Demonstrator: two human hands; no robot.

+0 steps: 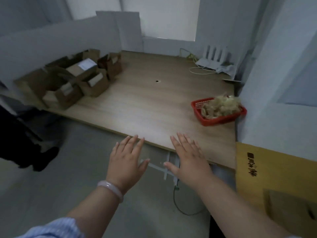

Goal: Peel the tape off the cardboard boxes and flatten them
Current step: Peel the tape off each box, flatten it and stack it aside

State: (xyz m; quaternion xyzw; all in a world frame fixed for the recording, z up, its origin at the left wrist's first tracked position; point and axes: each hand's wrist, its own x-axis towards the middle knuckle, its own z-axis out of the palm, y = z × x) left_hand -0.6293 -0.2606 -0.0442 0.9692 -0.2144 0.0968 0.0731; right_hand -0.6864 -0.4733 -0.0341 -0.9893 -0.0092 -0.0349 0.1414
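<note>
Several brown cardboard boxes [80, 79] stand piled at the far left of the wooden table [151, 100], some with flaps up and white labels. My left hand [127, 158] and my right hand [187, 157] are stretched out palm down with straight fingers over the table's near edge. Neither holds anything. Both are far from the boxes. A red basket [221, 120] at the right edge holds a heap of crumpled peeled tape [221, 106].
Flattened yellow-brown cardboard [274, 174] leans at the near right. A white router [214, 60] and cables lie at the far right corner. A person's dark legs and shoes [34, 152] stand on the floor at left. White partitions close in the left and right sides.
</note>
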